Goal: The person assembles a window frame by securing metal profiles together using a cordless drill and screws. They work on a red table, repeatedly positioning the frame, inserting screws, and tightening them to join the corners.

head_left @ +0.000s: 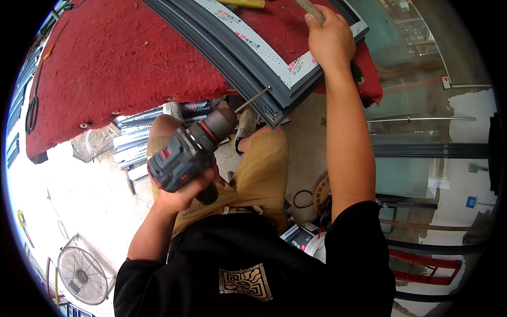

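My left hand (pixel 194 189) is wrapped round the grip of a dark grey cordless drill (pixel 186 156). The drill's long thin bit (pixel 252 100) points up and right, its tip at the outer side of a dark grey metal frame (pixel 232 63) near the corner; whether it has entered the metal I cannot tell. White printed film (pixel 248 37) covers part of the frame. Over the frame's right side, my right hand (pixel 331 39) is closed on a light wooden handle (pixel 310 10), whose far end is out of view.
The frame lies on a table covered in worn red cloth (pixel 132 53). A yellow object (pixel 243 3) rests at the top. Wrapped profiles (pixel 132 142) are stacked below the table. A round fan (pixel 82 276) stands lower left; glass panes (pixel 406 177) and long bars (pixel 430 151) lie right.
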Motion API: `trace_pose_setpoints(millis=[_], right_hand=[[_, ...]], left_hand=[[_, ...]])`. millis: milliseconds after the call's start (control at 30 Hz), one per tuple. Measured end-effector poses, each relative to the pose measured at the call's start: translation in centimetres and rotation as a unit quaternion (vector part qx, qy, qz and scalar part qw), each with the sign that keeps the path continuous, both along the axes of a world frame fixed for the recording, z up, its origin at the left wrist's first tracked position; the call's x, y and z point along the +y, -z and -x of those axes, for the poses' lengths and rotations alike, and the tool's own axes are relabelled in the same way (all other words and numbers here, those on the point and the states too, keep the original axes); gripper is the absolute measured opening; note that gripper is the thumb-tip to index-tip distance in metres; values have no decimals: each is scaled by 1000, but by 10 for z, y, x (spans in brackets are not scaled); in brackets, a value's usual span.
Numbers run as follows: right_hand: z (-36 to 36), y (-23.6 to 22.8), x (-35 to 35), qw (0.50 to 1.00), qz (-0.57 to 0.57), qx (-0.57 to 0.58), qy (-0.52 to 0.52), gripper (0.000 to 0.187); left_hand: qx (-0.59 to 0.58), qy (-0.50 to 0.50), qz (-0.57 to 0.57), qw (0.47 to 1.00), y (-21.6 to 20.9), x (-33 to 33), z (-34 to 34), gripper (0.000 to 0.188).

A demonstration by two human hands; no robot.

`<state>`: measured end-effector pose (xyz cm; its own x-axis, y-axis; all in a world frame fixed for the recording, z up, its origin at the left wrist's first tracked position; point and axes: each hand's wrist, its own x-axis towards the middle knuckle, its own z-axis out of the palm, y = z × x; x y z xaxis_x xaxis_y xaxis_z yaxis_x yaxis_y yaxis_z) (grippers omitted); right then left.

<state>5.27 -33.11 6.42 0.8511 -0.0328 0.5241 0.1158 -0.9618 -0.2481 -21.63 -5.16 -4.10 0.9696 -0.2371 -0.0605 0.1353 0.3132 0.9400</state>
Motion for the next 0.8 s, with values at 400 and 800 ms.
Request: trace_pose_setpoints(millis=[400,800], right_hand=[[-6,1,1,1000,28,1,4,40],[-3,-2,3,999,18,16,21,37]], left_hand=[[71,-29,131,988,-15,-11,5,36],[47,-25,72,996,-17,-14,8,29]])
